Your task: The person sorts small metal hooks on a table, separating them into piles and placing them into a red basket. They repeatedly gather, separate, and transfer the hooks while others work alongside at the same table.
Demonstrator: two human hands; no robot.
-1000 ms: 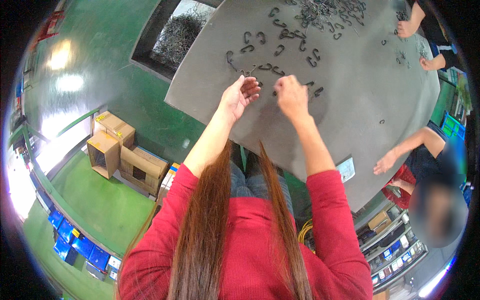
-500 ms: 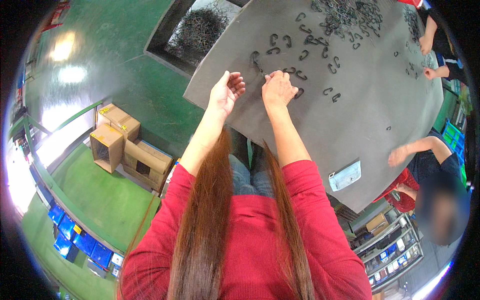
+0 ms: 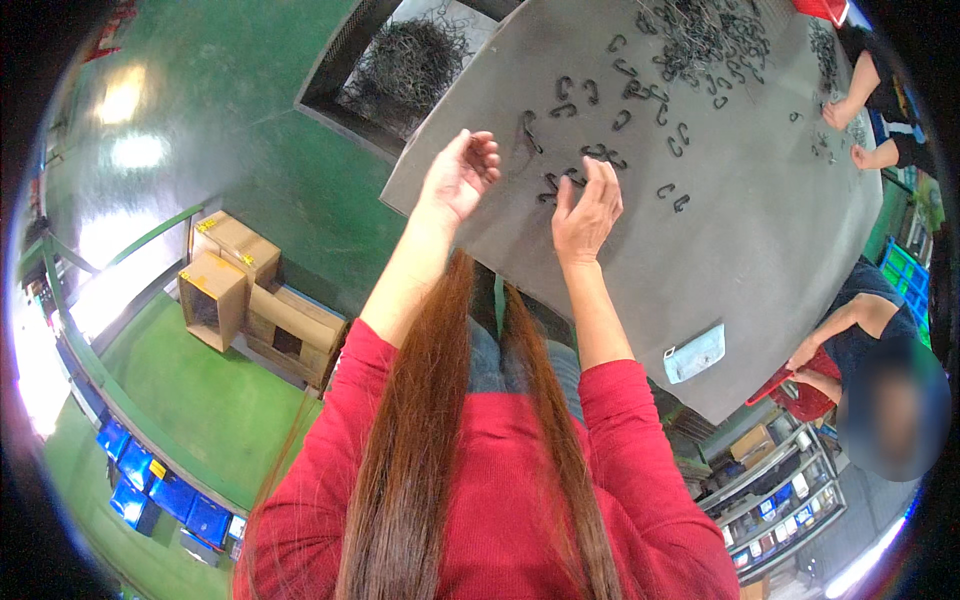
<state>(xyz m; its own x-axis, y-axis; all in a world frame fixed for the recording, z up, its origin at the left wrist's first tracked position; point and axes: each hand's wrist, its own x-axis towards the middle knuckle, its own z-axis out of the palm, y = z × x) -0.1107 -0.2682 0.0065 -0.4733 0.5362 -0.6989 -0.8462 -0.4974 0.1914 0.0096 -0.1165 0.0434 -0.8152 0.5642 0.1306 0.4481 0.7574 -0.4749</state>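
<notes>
My left hand [image 3: 461,178] hovers over the table's near left edge, palm turned up and fingers loosely curled; nothing shows in the palm. My right hand [image 3: 588,217] is just above the tabletop, thumb apart from the raised fingers, with no object visible in it. Close to its thumb and fingertips lie several black C-shaped clips [image 3: 573,179], partly hidden by the hand. Another black clip [image 3: 530,131], longer in outline, rests between and beyond my hands. More loose clips [image 3: 622,120] are scattered farther off on the grey table [image 3: 740,240].
A heap of black clips [image 3: 705,40] covers the far side. Left of the table, a bin [image 3: 410,60] holds tangled dark pieces. A light-blue pouch-like item [image 3: 694,354] lies at the near right. Other people's hands [image 3: 848,112] work along the right edge. Cardboard boxes [image 3: 237,250] stand at left.
My right hand has drawn away from the clip between my hands, moving right and nearer to me, and its fingers have opened. My left hand has shifted slightly right. The view has shifted a little.
</notes>
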